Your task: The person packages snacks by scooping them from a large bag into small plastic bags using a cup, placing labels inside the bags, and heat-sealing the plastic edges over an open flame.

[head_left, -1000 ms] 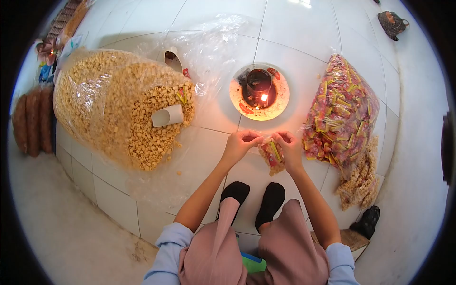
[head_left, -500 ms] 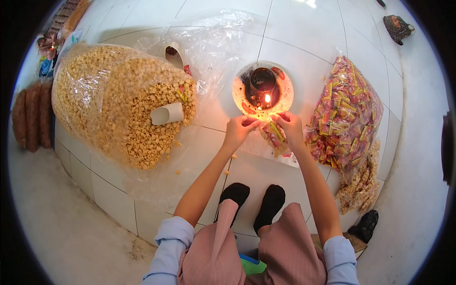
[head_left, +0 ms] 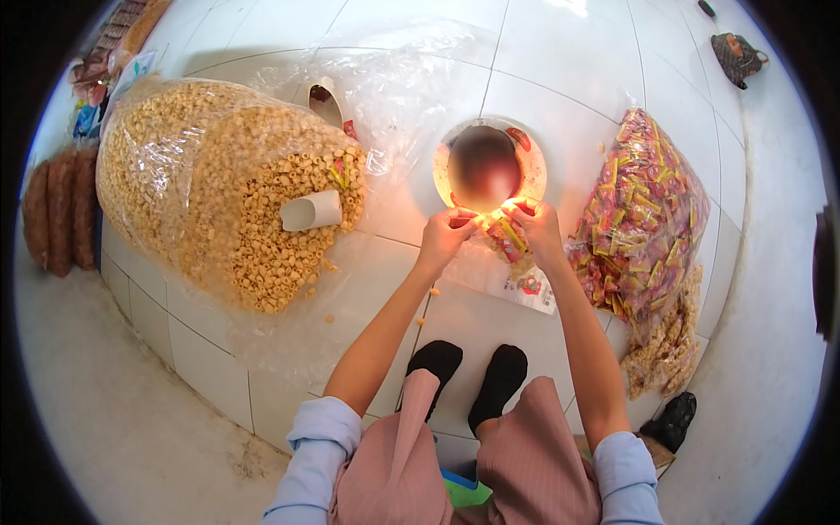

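My left hand (head_left: 447,236) pinches one top corner of a small clear plastic snack bag (head_left: 507,241). With its fingers pressed together, my right hand (head_left: 539,231) grips the other top corner. Red-and-yellow wrapping and pale snack pieces show inside the bag, which hangs between my hands. Its top edge lies at the near rim of a round plate (head_left: 535,175), in a bright orange glow. A dark round container (head_left: 483,162) stands on the plate but is blurred, so its flame cannot be made out. Below the bag, a printed plastic sheet (head_left: 530,285) lies on the floor.
To the left lies a big clear sack of ring-shaped snacks (head_left: 188,175), with a white scoop (head_left: 311,212) in its mouth. A bag of red-and-yellow packets (head_left: 643,210) stands on the right, filled snack bags (head_left: 667,350) below it. My socked feet (head_left: 497,385) are on the tiles.
Both hands keep hold of the bag at the plate's near rim and have barely moved. The flame, distinct earlier, is now lost in blur. More of the printed sheet shows below the bag.
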A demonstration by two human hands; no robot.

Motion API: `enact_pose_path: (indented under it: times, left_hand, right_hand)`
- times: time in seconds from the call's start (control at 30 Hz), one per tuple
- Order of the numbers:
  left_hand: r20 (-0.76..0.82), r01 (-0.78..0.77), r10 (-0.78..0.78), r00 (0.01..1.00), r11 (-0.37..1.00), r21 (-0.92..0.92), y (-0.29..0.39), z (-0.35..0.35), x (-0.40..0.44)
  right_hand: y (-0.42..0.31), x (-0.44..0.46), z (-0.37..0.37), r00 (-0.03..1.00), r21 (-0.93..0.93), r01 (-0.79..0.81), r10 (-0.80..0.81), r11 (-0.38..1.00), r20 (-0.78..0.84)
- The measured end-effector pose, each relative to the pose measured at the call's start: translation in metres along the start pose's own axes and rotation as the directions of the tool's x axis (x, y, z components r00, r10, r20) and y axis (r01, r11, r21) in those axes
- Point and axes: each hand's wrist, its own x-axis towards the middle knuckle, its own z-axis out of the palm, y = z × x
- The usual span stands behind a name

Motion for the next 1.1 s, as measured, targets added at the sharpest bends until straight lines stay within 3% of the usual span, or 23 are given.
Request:
enact_pose_path:
  times: [0.17, 0.5, 0.73, 0.93, 1.0, 1.1]
  left_hand:
    - [-0.009, -0.022, 0.022, 1.000, 0.999, -0.024, 0.003, 0.001, 0.000]
    - [-0.071, -0.068, 0.068, 0.995, 0.998, 0.006, 0.003, 0.005, 0.010]
    - [-0.065, -0.068, 0.065, 0.996, 0.996, -0.052, 0.005, 0.009, 0.014]
    - [-0.203, -0.125, 0.103, 0.974, 0.987, -0.098, 0.001, 0.017, 0.024]
    - [-0.281, -0.118, 0.125, 0.951, 0.992, 0.043, -0.001, 0.017, 0.027]
    - [-0.321, -0.151, 0.160, 0.933, 0.987, 0.052, -0.003, 0.019, 0.031]
  right_hand:
    - [0.004, 0.010, -0.003, 0.998, -0.108, 0.035, -0.039, 0.994, -0.039]
    - [0.013, 0.022, -0.004, 0.992, -0.066, 0.030, -0.038, 0.997, -0.118]
    - [0.011, 0.024, -0.006, 0.987, -0.135, 0.055, -0.074, 0.989, -0.141]
    - [0.013, 0.027, -0.009, 0.974, -0.088, 0.091, -0.107, 0.992, -0.198]
    - [0.014, 0.027, -0.009, 0.974, -0.060, 0.106, -0.116, 0.993, -0.195]
    - [0.012, 0.027, -0.009, 0.966, -0.048, 0.131, -0.138, 0.990, -0.220]
